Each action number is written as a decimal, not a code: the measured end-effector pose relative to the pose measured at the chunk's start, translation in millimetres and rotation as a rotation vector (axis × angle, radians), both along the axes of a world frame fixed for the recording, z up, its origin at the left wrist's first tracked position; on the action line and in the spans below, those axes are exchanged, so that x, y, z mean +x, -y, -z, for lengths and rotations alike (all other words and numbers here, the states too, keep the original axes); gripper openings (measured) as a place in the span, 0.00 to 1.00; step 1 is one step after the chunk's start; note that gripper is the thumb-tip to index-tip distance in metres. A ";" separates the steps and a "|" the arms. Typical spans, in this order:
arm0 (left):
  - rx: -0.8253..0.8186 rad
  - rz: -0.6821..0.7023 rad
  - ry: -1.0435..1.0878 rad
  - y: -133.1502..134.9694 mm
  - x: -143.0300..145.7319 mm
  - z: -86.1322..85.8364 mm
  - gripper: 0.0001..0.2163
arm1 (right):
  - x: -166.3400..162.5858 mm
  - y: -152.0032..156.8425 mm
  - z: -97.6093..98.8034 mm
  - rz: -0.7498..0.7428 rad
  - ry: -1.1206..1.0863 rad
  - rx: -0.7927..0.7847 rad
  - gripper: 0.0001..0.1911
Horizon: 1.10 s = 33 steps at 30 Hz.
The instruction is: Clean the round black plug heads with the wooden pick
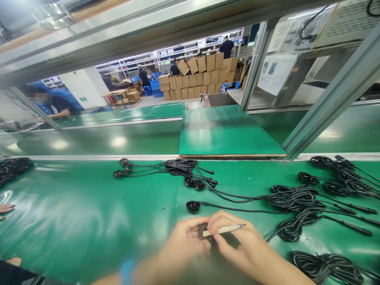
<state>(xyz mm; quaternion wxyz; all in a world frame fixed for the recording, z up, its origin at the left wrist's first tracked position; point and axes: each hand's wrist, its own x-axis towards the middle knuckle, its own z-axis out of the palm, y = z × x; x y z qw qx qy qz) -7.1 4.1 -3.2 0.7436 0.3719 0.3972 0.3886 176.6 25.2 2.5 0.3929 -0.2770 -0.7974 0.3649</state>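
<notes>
My left hand (181, 243) is closed around a small round black connector head (203, 230) at the near edge of the green bench mat (89, 221). My right hand (237, 247) pinches a thin pale stick-like tool (225, 229) whose tip points right, its near end resting against that connector. Both hands touch each other over the part. Another round connector head (193, 206) lies just beyond my hands, its cable running right to a black coil (292, 200).
Several coiled black cables lie across the mat, at right (335, 180), centre back (181, 166) and far left (12, 168). A raised green board (225, 132) sits behind. Another person's fingers (6, 208) show at the left edge. Stacked cartons (196, 79) and workers stand far back.
</notes>
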 end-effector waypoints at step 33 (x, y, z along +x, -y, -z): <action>-0.054 -0.092 -0.032 -1.4 4.7 -1.5 0.25 | 10.3 1.1 -5.4 0.371 -0.018 0.092 0.05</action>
